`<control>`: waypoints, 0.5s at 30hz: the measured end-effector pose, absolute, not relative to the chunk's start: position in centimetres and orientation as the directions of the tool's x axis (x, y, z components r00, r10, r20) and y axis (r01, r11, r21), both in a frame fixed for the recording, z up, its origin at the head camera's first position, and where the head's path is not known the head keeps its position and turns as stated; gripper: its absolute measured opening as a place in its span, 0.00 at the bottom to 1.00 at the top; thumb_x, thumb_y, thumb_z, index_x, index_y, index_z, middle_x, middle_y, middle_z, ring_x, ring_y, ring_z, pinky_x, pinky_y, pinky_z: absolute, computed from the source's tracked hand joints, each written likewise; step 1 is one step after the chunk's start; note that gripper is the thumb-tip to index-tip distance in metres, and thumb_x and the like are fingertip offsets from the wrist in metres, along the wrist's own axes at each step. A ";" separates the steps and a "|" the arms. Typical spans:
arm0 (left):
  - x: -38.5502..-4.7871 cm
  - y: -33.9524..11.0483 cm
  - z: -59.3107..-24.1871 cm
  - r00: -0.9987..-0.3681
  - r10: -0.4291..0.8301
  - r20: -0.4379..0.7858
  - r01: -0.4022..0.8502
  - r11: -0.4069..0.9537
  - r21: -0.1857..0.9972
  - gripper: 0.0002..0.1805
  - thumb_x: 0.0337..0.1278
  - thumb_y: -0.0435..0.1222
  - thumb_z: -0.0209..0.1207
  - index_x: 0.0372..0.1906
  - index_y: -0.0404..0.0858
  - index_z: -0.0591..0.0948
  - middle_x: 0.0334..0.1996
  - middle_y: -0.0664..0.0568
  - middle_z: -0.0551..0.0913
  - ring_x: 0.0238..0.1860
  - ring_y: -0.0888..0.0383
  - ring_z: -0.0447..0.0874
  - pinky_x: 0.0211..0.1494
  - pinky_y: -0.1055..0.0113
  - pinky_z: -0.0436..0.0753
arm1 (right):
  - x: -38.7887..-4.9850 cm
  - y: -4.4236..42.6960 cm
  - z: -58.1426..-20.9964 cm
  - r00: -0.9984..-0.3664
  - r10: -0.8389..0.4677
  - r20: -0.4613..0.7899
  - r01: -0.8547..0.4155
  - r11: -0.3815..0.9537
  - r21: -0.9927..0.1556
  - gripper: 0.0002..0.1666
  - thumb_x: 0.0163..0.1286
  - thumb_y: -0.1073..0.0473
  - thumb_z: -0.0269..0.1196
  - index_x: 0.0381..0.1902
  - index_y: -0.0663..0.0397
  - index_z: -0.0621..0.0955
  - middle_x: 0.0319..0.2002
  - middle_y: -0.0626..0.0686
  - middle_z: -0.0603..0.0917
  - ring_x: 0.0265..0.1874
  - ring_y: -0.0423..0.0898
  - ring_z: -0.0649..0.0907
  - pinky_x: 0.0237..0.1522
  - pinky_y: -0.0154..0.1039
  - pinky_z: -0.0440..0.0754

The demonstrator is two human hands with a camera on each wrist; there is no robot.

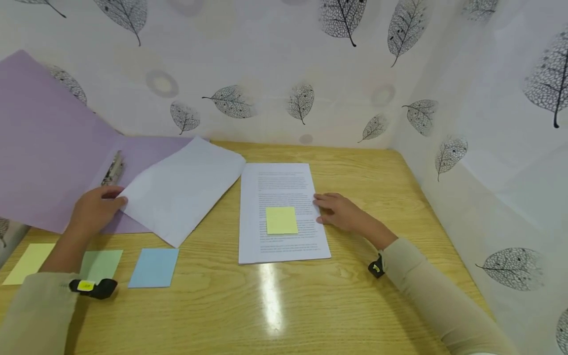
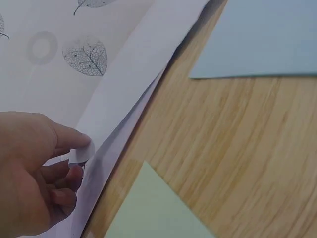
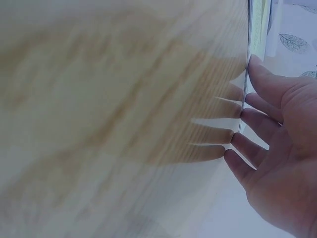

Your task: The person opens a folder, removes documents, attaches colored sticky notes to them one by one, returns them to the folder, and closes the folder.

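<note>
The left hand (image 1: 95, 209) pinches a corner of a blank white sheet (image 1: 186, 190) that lies slanted over the open purple folder (image 1: 49, 143). In the left wrist view, thumb and fingertips of the left hand (image 2: 39, 173) hold the sheet's curled corner (image 2: 86, 151). A printed stack of paper (image 1: 284, 187) lies flat on the table, a yellow sticky note (image 1: 281, 220) on it. At the stack's right edge rest the fingertips of the right hand (image 1: 341, 213). The right wrist view has the right hand (image 3: 282, 124) with fingers extended against the paper edge.
On the wooden table (image 1: 355, 305), a yellow note (image 1: 28, 261), a green note (image 1: 102, 265) and a blue note (image 1: 154, 267) lie at the front left. A metal clip (image 1: 114, 170) is in the folder. Leaf-patterned walls (image 1: 266, 59) stand behind and at the right.
</note>
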State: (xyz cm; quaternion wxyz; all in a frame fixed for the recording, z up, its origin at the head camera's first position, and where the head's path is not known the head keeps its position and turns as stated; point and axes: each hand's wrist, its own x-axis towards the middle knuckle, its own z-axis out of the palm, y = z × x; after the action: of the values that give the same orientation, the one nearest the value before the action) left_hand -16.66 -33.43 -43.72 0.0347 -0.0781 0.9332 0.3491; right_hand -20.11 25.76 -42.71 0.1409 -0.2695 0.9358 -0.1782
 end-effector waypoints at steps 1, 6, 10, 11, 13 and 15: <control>-16.6 -33.3 -43.6 -0.984 -0.131 -0.117 -0.176 0.736 0.653 0.31 0.78 0.47 0.46 0.70 0.26 0.68 0.66 0.25 0.67 0.67 0.25 0.62 0.62 0.31 0.66 | -20.1 25.8 -42.7 -0.814 -0.555 -0.168 -0.455 0.790 -0.411 0.38 0.71 0.53 0.66 0.74 0.60 0.67 0.77 0.58 0.63 0.76 0.64 0.60 0.75 0.61 0.60; -15.9 -32.9 -42.9 -0.987 -0.140 -0.079 -0.155 0.702 0.695 0.34 0.75 0.52 0.50 0.72 0.31 0.68 0.61 0.31 0.73 0.50 0.51 0.79 0.44 0.59 0.80 | -20.1 25.8 -42.8 -0.814 -0.554 -0.174 -0.455 0.795 -0.402 0.38 0.72 0.52 0.65 0.75 0.59 0.67 0.77 0.57 0.62 0.76 0.63 0.59 0.75 0.61 0.59; -15.3 -32.4 -42.0 -0.994 -0.102 -0.038 -0.098 0.683 0.723 0.35 0.70 0.54 0.56 0.74 0.41 0.68 0.60 0.38 0.74 0.38 0.76 0.72 0.34 0.75 0.75 | -20.2 25.8 -42.8 -0.815 -0.552 -0.177 -0.450 0.794 -0.409 0.38 0.72 0.52 0.65 0.75 0.59 0.66 0.78 0.57 0.62 0.76 0.63 0.59 0.75 0.61 0.59; -15.1 -32.2 -41.8 -0.995 -0.094 -0.030 -0.086 0.677 0.731 0.35 0.69 0.55 0.58 0.74 0.44 0.68 0.61 0.40 0.74 0.39 0.76 0.71 0.35 0.75 0.74 | -20.2 25.8 -42.8 -0.815 -0.552 -0.177 -0.449 0.793 -0.411 0.38 0.72 0.52 0.65 0.75 0.59 0.67 0.78 0.57 0.62 0.76 0.63 0.59 0.75 0.62 0.59; -14.9 -31.7 -41.3 -0.996 -0.089 -0.020 -0.074 0.660 0.748 0.35 0.67 0.56 0.59 0.74 0.48 0.70 0.61 0.46 0.73 0.43 0.74 0.69 0.37 0.77 0.73 | -20.2 25.8 -42.9 -0.814 -0.554 -0.175 -0.449 0.791 -0.415 0.38 0.72 0.53 0.65 0.74 0.59 0.67 0.77 0.57 0.62 0.76 0.63 0.59 0.75 0.62 0.59; -14.6 -31.1 -40.9 -0.995 -0.093 -0.021 -0.075 0.626 0.776 0.34 0.66 0.57 0.60 0.73 0.51 0.71 0.60 0.54 0.72 0.44 0.69 0.69 0.39 0.76 0.74 | -20.2 25.8 -42.9 -0.812 -0.557 -0.173 -0.453 0.790 -0.413 0.38 0.72 0.53 0.65 0.74 0.59 0.67 0.77 0.57 0.62 0.76 0.64 0.59 0.75 0.62 0.59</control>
State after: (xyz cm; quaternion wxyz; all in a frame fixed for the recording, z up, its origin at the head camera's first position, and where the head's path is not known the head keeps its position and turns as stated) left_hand -14.56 -31.12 -40.90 -0.0108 -0.0465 0.9016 0.4299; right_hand -20.21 25.78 -42.93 0.1443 -0.2701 0.9349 -0.1792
